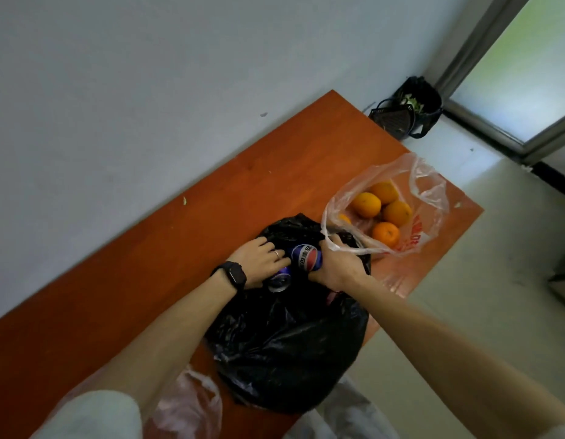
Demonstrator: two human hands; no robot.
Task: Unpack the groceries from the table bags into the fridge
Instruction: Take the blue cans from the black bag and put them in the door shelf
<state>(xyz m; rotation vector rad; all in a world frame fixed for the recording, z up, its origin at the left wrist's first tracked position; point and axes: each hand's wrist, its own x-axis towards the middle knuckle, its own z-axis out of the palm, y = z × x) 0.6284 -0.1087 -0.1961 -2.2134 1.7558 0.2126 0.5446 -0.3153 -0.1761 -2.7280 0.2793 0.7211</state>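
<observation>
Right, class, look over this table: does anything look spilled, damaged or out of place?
Only small things: a pale scrap lies loose on the table near the wall, and a second scrap sits by the clear bag at the far corner. Nothing looks spilled or broken.

One head-worn wide-angle view looks steeply down from close above the tabletop (pixel 122 296), which slants from 7 to 1 o'clock. The left hand (pixel 259 261) and right hand (pixel 335 264) sit mid-frame.
</observation>
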